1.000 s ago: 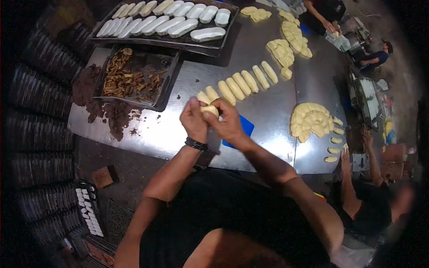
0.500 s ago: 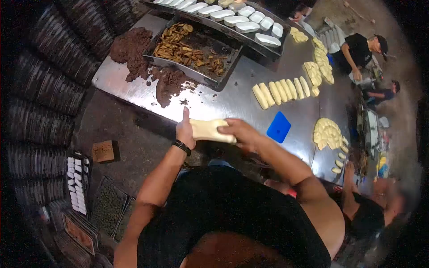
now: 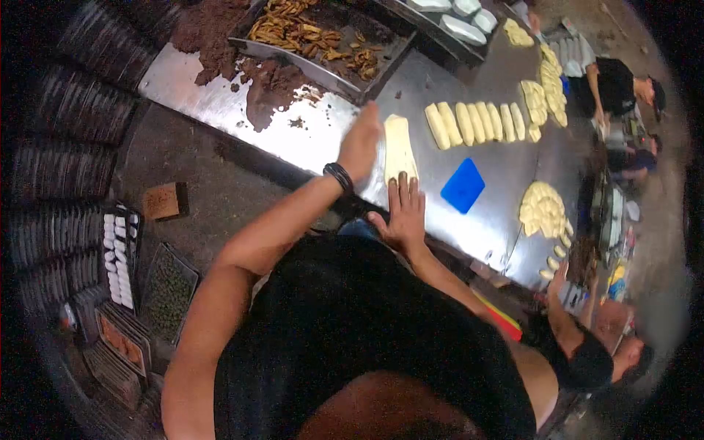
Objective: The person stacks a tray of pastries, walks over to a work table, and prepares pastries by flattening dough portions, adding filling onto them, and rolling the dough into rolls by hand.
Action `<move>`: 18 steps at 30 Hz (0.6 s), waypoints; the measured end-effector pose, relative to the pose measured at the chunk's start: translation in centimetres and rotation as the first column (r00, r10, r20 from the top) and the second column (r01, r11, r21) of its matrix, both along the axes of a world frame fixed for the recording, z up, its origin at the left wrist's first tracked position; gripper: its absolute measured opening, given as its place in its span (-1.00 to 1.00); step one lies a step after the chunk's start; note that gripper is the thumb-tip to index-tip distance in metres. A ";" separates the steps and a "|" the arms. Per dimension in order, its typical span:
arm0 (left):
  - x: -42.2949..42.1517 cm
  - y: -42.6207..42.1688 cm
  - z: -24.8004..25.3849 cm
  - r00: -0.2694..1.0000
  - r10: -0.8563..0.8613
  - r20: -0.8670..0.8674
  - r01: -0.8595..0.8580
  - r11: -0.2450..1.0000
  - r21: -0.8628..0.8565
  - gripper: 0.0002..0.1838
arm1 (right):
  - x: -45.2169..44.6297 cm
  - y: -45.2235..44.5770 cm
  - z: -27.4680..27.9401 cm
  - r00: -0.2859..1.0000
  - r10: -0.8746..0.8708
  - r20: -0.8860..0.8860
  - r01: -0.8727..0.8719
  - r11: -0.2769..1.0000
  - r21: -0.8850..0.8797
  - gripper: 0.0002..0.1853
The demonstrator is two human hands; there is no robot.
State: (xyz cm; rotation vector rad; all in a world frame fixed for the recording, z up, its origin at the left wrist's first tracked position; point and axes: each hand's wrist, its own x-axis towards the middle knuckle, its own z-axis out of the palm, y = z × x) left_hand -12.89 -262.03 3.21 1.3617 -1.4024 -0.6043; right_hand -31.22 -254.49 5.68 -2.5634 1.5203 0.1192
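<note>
A flattened strip of pale dough (image 3: 399,147) lies lengthwise on the metal table (image 3: 315,139), close to its front edge. My right hand (image 3: 403,216) is open, its fingertips pressed on the near end of the strip. Just left of the dough, my left hand (image 3: 359,147) is held with fingers stretched out, slightly blurred and gripping nothing. To the right sit a blue dough scraper (image 3: 463,186) and a row of several dough rolls (image 3: 477,123).
A metal tray (image 3: 312,70) of brown slices stands behind, beside a dark brown crumbly mass (image 3: 268,92). White molds (image 3: 462,29) fill a rear tray. Dough piles (image 3: 543,209) lie at right. Co-workers (image 3: 614,84) are on the right; stacked trays (image 3: 70,176) line the left.
The dough strip, held between both hands above the table edge before, now lies on the table. My right hand has let go and flattened onto its end; my left hand has moved up and right.
</note>
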 end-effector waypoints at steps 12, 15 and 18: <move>-1.9 -0.1 2.2 0.477 -0.643 0.599 0.284 0.758 0.587 -0.36 | 9.9 -17.3 9.1 0.723 0.610 0.325 -0.689 0.675 0.265 -0.71; -2.4 -0.7 -1.3 0.592 -0.733 0.335 0.329 0.599 0.730 -0.43 | 19.1 -18.2 6.2 0.437 0.666 0.605 -0.731 0.655 -0.193 -0.79; -2.2 0.6 -0.2 0.712 -0.354 0.606 0.254 0.935 0.247 -0.42 | 25.3 -19.4 0.3 0.477 0.736 0.481 -0.598 0.672 -0.436 -0.76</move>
